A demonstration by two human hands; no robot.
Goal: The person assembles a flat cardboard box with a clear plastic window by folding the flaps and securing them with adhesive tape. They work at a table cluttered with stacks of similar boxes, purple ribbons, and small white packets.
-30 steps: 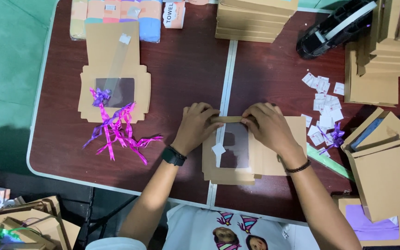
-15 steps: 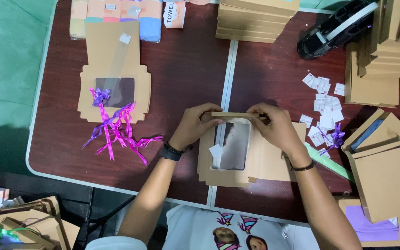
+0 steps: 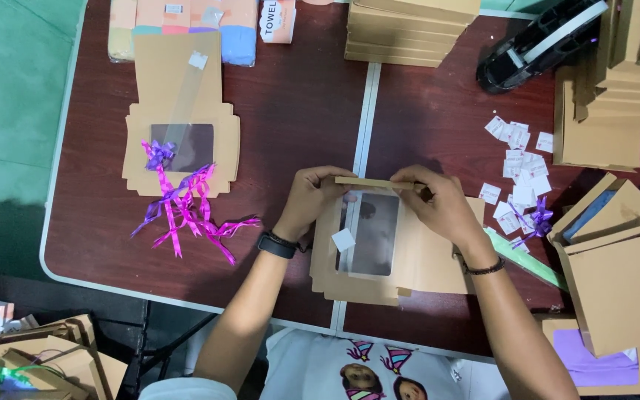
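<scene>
A flat brown cardboard box blank with a clear window [image 3: 379, 255] lies on the dark red table [image 3: 298, 111] in front of me. My left hand [image 3: 312, 196] and my right hand [image 3: 438, 204] both grip its far flap, which is folded up on edge. A small white sticker sits on the window's left side. A black watch is on my left wrist and a dark bracelet on my right.
Another unfolded window box [image 3: 179, 118] lies at far left with purple ribbon bows [image 3: 183, 207] on it. Stacks of flat boxes [image 3: 409, 30] and a black tape dispenser [image 3: 535, 44] stand at the back. White stickers [image 3: 520, 159] and folded boxes [image 3: 616, 274] sit at right.
The far flap has been folded upward from flat and now stands on edge between both hands. The box blank has shifted slightly toward me.
</scene>
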